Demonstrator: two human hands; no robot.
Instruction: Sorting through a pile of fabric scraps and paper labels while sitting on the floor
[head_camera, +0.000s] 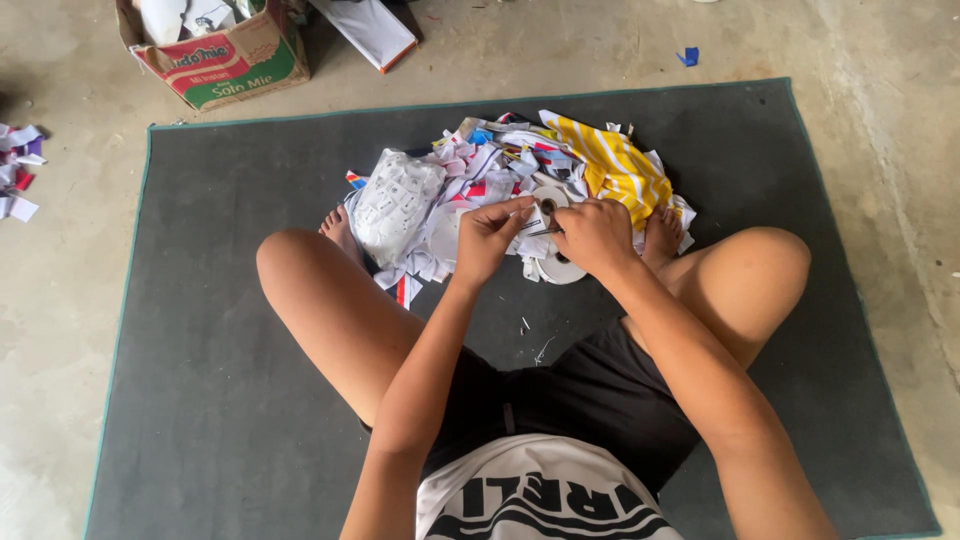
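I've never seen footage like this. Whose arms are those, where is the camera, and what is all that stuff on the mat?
There is no machine here: the one picture comes from a camera worn on a person's head, looking down at their own crossed legs and bare arms. They sit on a dark grey mat on a concrete floor. In front of them lies a pile of cloth scraps, mostly white, with a yellow striped piece. The left hand and right hand meet over a white ring-shaped piece, pinching something thin and metallic, too small to identify. A cardboard box stands beyond the mat.
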